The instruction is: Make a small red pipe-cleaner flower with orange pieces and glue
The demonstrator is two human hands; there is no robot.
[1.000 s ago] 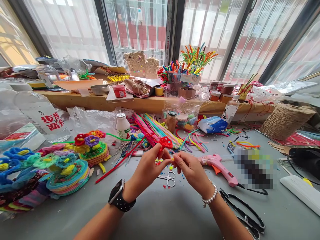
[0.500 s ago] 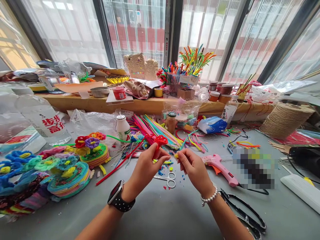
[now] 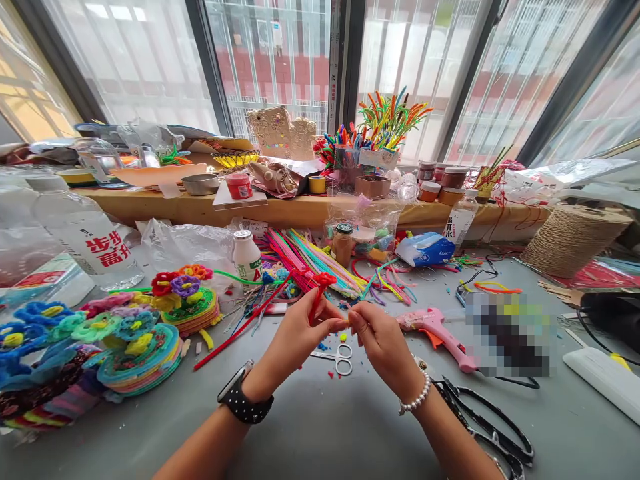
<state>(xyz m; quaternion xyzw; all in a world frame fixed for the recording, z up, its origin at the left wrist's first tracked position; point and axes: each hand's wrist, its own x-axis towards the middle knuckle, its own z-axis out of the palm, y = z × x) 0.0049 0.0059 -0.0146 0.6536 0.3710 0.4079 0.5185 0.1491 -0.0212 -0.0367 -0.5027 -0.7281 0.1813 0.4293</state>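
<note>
My left hand (image 3: 300, 333), wearing a dark watch, is closed around a red pipe-cleaner flower (image 3: 324, 280), whose petals stand up above the fingers. My right hand (image 3: 377, 337), with a beaded bracelet, is closed in a pinch. A small yellow piece showed at its fingertips a moment ago; the fingers now mostly hide it. Both hands' fingertips meet, or nearly meet, above the grey table (image 3: 320, 427). Just below them lie small scissors (image 3: 343, 363) among bits of coloured fluff. To the right of my right hand rests a pink glue gun (image 3: 443, 333).
Finished pipe-cleaner flowers (image 3: 135, 327) crowd the left. Behind my hands lie loose pipe cleaners (image 3: 310, 257), a white bottle (image 3: 247, 257) and a brown jar (image 3: 343, 245). Black-framed glasses (image 3: 490, 420) sit by my right forearm. A twine spool (image 3: 575, 240) stands at the right.
My hands have come together: the right moved slightly left, and the gap between the fingertips has closed. The red flower has turned a little in my left hand.
</note>
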